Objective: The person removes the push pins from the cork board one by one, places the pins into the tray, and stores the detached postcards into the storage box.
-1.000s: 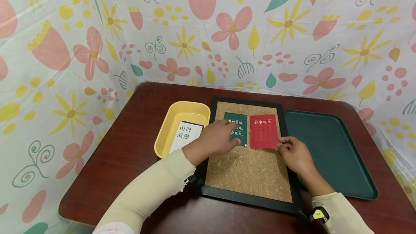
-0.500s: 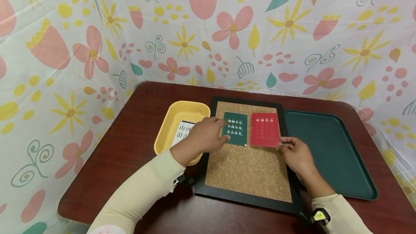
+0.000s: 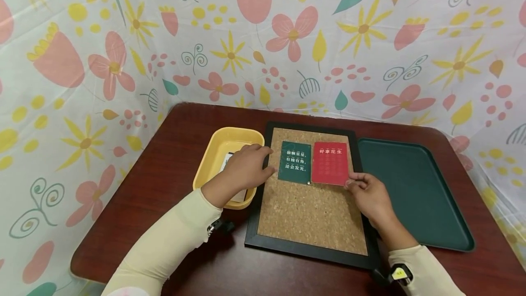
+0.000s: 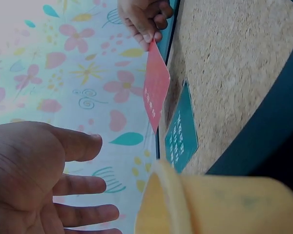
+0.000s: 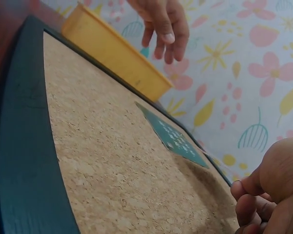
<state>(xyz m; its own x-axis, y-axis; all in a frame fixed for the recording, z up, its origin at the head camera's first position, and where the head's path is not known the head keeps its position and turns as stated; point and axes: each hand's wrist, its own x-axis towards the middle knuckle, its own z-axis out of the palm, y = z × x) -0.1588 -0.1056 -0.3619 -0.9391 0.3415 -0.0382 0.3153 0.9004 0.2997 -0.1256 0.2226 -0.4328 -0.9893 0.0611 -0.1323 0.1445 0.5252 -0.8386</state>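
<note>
My right hand [image 3: 371, 198] pinches a red card [image 3: 330, 164] with white Chinese characters by its lower right corner. In the left wrist view the red card [image 4: 156, 87] slants up off the corkboard [image 3: 308, 214]. A dark green card [image 3: 295, 161] with white characters lies on the cork just left of it, a small silver pin [image 3: 309, 182] at its lower right corner. My left hand [image 3: 242, 166] holds nothing, fingers spread, over the yellow basin [image 3: 200, 172]. In the left wrist view the palm and fingers of this left hand [image 4: 49, 180] show beside the basin's rim.
Inside the basin a white card [image 3: 226, 161] is mostly covered by my left hand. A black frame [image 3: 296, 251] borders the corkboard. Right of it lies a dark green tray [image 3: 415, 191] on the reddish-brown table [image 3: 164, 159]. A flower-print cloth [image 3: 246, 58] hangs behind.
My left hand has moved left, off the green card and over the basin, uncovering the card's characters. My right hand keeps its pinch on the red card, nearly in place.
</note>
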